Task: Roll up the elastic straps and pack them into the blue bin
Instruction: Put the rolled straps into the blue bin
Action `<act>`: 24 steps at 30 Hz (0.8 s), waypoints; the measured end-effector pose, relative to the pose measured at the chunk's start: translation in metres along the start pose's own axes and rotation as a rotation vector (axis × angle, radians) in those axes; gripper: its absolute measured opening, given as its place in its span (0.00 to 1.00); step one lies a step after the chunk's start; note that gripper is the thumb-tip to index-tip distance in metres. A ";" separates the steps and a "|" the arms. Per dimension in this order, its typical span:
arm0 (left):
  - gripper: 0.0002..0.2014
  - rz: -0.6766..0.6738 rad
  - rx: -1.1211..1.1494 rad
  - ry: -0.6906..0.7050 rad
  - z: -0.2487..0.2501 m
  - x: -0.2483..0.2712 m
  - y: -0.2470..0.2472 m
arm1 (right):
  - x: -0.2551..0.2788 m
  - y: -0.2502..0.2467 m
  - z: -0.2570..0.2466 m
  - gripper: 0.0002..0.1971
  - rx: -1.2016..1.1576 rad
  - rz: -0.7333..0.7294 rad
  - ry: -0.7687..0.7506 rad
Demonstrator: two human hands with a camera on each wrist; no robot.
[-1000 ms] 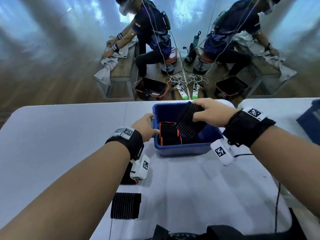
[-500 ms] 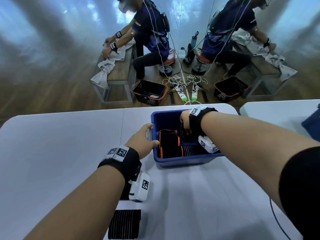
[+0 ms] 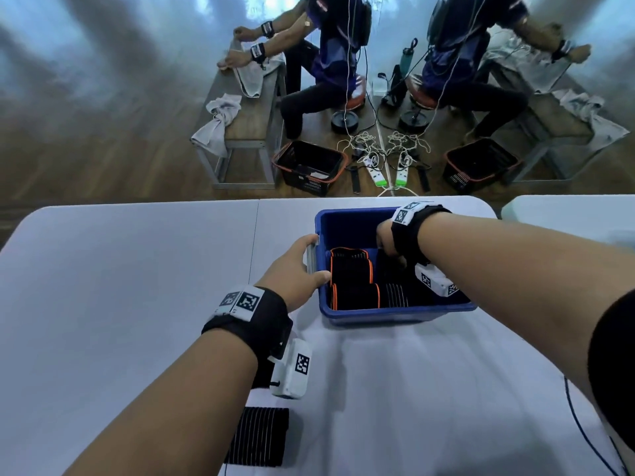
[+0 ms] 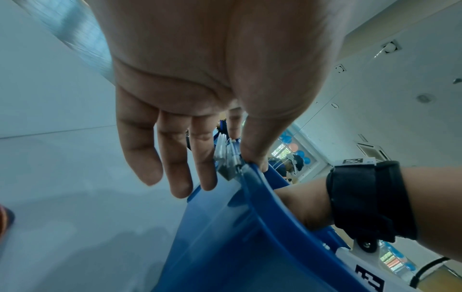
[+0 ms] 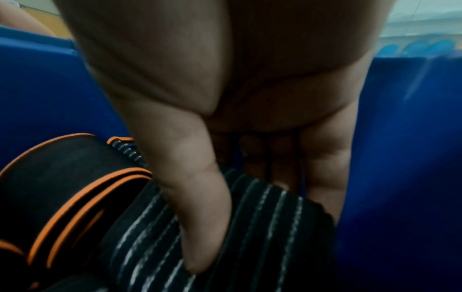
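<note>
Right-wrist view: right hand (image 5: 250, 118) pinches a soft, springy strap roll (image 5: 225, 227) by its sides inside the bin (image 3: 395, 312); left hand (image 3: 292, 269) clamps the rim.

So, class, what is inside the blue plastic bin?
Two orange-edged black rolls, a white-striped black strap roll gripped by the right hand. The hand hides what's beneath.

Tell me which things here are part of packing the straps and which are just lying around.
Part of the job: blue bin; orange-edged rolls inside it; striped roll held by the right hand; left hand holding the bin; flat striped strap on the table.

Lying about: black basket, power strip, towel.
</note>
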State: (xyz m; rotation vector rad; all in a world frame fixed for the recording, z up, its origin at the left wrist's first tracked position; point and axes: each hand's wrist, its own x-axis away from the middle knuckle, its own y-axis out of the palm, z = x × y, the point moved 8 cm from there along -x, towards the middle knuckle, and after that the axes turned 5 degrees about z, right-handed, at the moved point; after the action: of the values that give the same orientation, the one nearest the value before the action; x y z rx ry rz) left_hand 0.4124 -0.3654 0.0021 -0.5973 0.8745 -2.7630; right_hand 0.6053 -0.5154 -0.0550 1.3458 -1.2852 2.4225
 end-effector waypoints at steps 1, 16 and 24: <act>0.35 0.003 -0.002 0.000 0.000 0.000 0.000 | -0.007 0.001 -0.003 0.15 -0.010 -0.011 -0.027; 0.34 0.016 -0.001 -0.062 0.005 0.006 0.002 | 0.066 -0.021 -0.014 0.14 0.083 0.209 -0.002; 0.31 0.043 -0.052 -0.107 0.016 0.013 0.004 | 0.067 -0.033 0.009 0.18 -0.029 0.264 -0.013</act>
State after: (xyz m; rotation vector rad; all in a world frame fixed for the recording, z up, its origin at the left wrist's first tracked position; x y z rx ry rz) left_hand 0.4074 -0.3808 0.0154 -0.7192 0.9265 -2.6503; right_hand 0.5844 -0.5206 0.0173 1.2568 -1.5861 2.5518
